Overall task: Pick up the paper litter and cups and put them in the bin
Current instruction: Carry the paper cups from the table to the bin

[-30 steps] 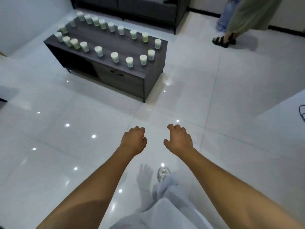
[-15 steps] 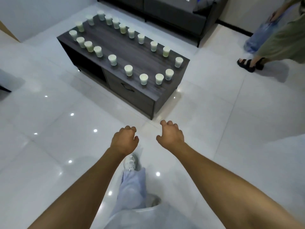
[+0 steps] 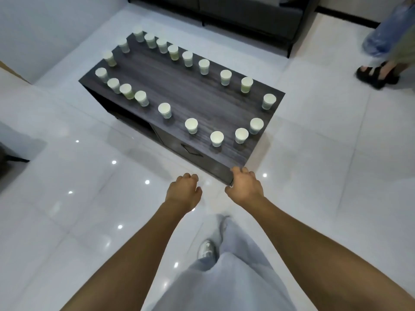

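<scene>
Several white paper cups stand upright around the rim of a dark wooden low table (image 3: 179,86); the nearest cup (image 3: 217,138) is near its front edge. My left hand (image 3: 183,191) hovers over the floor in front of the table, fingers loosely curled, holding nothing. My right hand (image 3: 245,184) is in front of the table's near corner, fingers loosely curled and empty. No bin or paper litter shows in the head view.
A glossy white tile floor (image 3: 67,198) surrounds the table. A dark sofa (image 3: 247,14) stands behind it. Another person's sandalled feet (image 3: 377,75) are at the far right, with a blue plastic bag (image 3: 381,34) above them. My leg and shoe (image 3: 207,249) are below.
I have walked closer to the table, which now looms larger and nearer. Both hands stay out in front, empty; the right hand has reached the table's near corner.
</scene>
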Tool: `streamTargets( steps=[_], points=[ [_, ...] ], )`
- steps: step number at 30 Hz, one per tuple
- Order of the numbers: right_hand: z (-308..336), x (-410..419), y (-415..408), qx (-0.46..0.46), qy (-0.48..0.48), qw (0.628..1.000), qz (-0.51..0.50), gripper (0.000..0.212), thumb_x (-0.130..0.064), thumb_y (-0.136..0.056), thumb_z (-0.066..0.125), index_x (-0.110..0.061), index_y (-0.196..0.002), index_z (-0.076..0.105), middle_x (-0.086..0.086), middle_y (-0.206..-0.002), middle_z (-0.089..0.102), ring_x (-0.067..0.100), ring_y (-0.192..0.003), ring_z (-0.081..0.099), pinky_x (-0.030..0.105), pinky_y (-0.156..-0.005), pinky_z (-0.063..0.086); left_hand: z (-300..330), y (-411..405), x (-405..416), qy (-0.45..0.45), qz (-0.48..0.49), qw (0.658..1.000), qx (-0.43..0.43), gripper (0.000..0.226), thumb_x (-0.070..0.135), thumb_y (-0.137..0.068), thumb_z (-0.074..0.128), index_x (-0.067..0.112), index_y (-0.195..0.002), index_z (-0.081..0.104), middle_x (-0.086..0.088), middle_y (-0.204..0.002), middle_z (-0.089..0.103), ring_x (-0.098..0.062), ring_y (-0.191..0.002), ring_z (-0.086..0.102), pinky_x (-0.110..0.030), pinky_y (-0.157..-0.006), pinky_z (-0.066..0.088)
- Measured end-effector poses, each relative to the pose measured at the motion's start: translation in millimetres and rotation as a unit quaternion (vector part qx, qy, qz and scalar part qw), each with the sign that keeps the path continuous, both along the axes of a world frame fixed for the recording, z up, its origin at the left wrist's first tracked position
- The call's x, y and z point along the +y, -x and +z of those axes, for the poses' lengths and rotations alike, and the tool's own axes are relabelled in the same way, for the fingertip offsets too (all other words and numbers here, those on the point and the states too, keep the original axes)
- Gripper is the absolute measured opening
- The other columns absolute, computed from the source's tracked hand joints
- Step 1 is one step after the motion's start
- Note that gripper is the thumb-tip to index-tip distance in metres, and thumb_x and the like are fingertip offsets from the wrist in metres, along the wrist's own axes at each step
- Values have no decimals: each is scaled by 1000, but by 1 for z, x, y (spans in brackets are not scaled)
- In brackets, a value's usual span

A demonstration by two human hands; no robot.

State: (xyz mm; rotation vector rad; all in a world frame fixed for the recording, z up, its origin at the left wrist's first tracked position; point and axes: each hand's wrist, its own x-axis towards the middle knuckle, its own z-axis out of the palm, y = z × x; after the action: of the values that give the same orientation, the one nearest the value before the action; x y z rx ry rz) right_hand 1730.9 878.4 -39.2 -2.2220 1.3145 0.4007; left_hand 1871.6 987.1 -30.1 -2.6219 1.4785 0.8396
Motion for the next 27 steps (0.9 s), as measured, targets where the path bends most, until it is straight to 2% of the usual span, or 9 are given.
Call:
streamTargets(
  steps=[10,18,27],
  points=[
    [-29,-141,-83,19,-32,999,-5,54,-27,-86,59,-16,-135,38,9,-135,42,32,-124,40,42,-97,41,-25,-84,-134,-13,21,1000,-5,38,26,-97,44,11,-132,49,-8,-128,54,-25,-113,53,-36,-94,46],
    [-55,-192,-143,28,-72,997,-28,56,-28,-86,61,-14,-134,38,11,-134,42,33,-127,39,44,-99,39,-48,-145,-197,-52,18,998,19,35,27,-96,45,13,-127,52,-7,-126,55,-26,-113,53,-36,-92,45],
    [-114,-227,-201,62,-110,983,-134,59,-28,-85,64,-14,-135,37,11,-135,39,32,-126,39,43,-96,43,-109,-226,-258,-127,-87,988,20,34,26,-96,44,14,-127,50,-8,-126,55,-27,-113,53,-36,-91,44]
  ],
)
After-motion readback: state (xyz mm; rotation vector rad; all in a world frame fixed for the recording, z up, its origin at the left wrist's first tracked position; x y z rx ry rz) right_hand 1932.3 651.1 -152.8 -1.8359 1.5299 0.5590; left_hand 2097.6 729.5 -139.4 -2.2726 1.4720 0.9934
